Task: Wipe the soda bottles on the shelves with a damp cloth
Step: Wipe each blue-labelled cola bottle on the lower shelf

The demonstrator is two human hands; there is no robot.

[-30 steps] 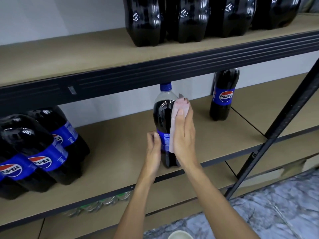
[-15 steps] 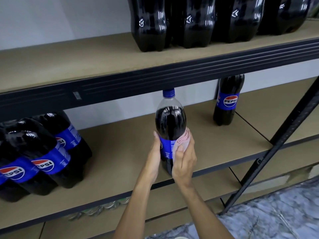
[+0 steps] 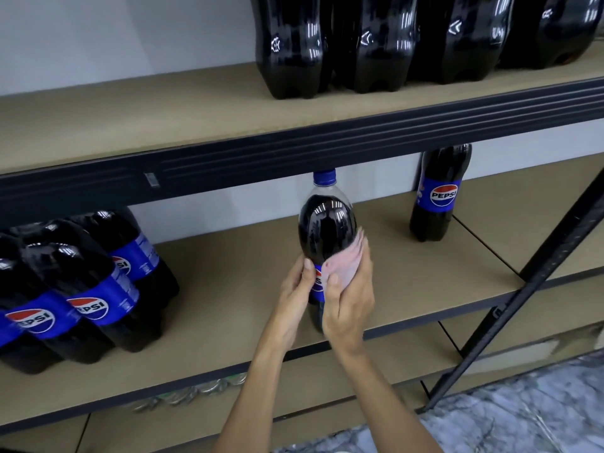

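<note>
1. While the right hand [image 3: 348, 305] is curling its fingers and thumb round a pale pink cloth [image 3: 343, 264], it is pressing that cloth against the right side of a clear plastic soda bottle [image 3: 327, 223] full of dark cola, at the level of its blue label.
2. The left hand [image 3: 295, 289] is gripping the same bottle from the left. Its thumb is lying on the front just above the label, and its other fingers are hidden behind the bottle.
3. The bottle, topped by a blue screw cap [image 3: 324, 177], is standing upright near the front edge of the tan fibreboard middle shelf [image 3: 228, 289], about midway along it. The hands are hiding its base, so contact with the board cannot be told.
4. A second blue-labelled cola bottle [image 3: 439, 194] is standing well apart to the right, toward the back edge.
5. A cluster of larger blue-labelled cola bottles [image 3: 75, 289] is sitting at the shelf's left end.
6. A black ribbed metal beam [image 3: 294, 148] is fronting the tan upper shelf [image 3: 130, 119], where a row of big dark bottles [image 3: 376, 44] is standing along the right half.
7. A black diagonal metal brace [image 3: 523, 305] is crossing the right side above a grey marbled floor [image 3: 523, 413].
</note>
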